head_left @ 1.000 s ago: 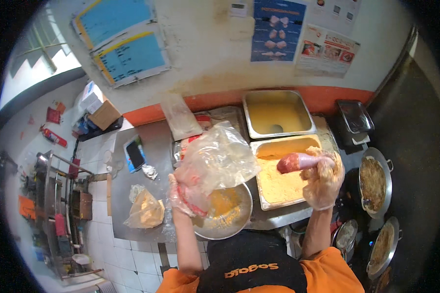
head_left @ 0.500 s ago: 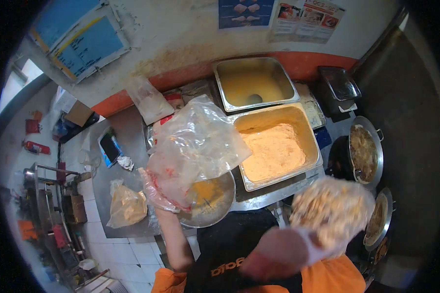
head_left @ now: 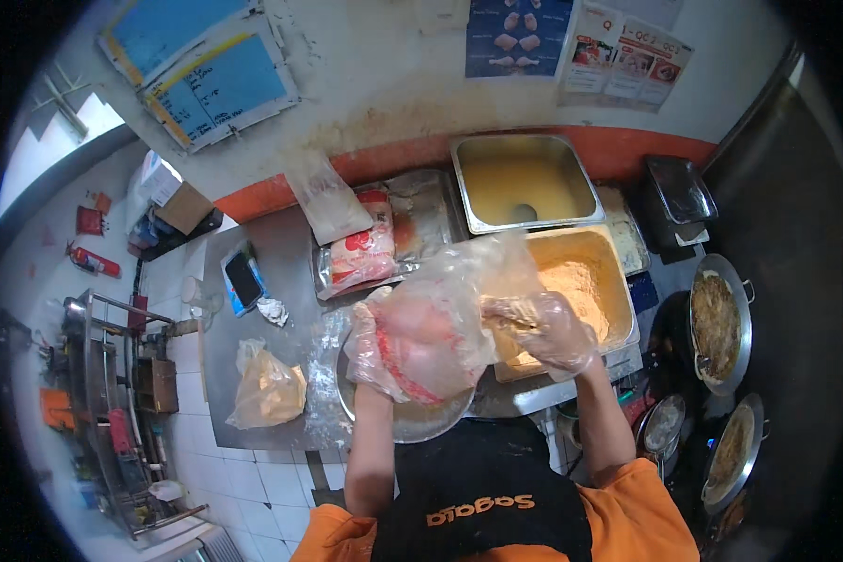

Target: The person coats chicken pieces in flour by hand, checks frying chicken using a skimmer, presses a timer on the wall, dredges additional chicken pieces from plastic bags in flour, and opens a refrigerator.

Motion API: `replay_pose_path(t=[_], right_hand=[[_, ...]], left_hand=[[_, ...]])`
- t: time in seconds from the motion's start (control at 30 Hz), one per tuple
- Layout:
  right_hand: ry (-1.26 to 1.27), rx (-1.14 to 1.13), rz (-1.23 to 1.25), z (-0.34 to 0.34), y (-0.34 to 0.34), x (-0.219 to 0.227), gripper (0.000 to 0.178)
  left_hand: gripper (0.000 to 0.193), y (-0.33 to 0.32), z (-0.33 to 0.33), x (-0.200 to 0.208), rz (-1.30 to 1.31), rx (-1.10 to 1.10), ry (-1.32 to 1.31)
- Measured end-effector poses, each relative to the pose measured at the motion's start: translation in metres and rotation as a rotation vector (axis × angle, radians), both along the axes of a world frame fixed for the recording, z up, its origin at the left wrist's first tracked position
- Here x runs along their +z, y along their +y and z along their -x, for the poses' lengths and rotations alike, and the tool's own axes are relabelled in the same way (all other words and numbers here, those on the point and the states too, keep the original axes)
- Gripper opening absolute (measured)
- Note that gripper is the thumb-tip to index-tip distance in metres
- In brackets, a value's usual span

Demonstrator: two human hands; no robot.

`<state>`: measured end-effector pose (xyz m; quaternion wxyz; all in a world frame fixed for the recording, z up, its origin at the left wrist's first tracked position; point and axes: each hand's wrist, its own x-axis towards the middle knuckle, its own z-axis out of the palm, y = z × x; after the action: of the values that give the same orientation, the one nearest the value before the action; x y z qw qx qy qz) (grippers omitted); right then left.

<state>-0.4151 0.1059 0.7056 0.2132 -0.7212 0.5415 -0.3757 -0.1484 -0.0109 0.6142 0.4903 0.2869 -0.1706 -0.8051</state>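
Observation:
A large clear plastic bag (head_left: 440,304) with red print and pale pink contents hangs over a round metal bowl (head_left: 433,431). My left hand (head_left: 373,356), in a clear glove, grips the bag's left side. At its right edge is my right hand (head_left: 548,332), its glove crusted with flour and its fingers bent against the plastic. The bag partly hides those fingertips. Just behind the right hand sits a steel pan of orange-tinted flour (head_left: 583,290). What the bag holds shows only blurrily through the film.
A pan of yellowish liquid (head_left: 525,183) stands at the back. On the right are two woks (head_left: 721,323) of frying oil. The steel table carries a red-and-white packet (head_left: 365,245) on a tray, a tied bag of flour (head_left: 270,386) and a phone (head_left: 244,278).
My right hand has moved from the lower right, blurred close to the camera, up and left to the bag's edge. My left hand still holds the bag. The whole view has shifted.

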Motion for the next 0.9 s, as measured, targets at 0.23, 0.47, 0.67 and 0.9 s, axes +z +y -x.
replay_pose_path(t=[0.23, 0.47, 0.67, 0.9], right_hand=[[-0.746, -0.065, -0.463, -0.023, -0.006, -0.017, 0.033], [-0.042, -0.119, -0.109, 0.017, -0.014, -0.096, 0.034], [0.296, -0.253, -0.149, -0.025, -0.021, -0.038, 0.034], [-0.717, -0.219, -0.396, -0.016, -0.013, 0.061, 0.03]], left_hand=[[0.028, 0.005, 0.012, 0.004, -0.054, 0.052, -0.001], [0.03, 0.01, 0.029, 0.008, -0.146, -0.149, -0.1], [0.03, 0.009, 0.052, -0.02, -0.188, -0.079, 0.016], [0.024, -0.007, 0.037, 0.011, -0.139, -0.194, -0.062]])
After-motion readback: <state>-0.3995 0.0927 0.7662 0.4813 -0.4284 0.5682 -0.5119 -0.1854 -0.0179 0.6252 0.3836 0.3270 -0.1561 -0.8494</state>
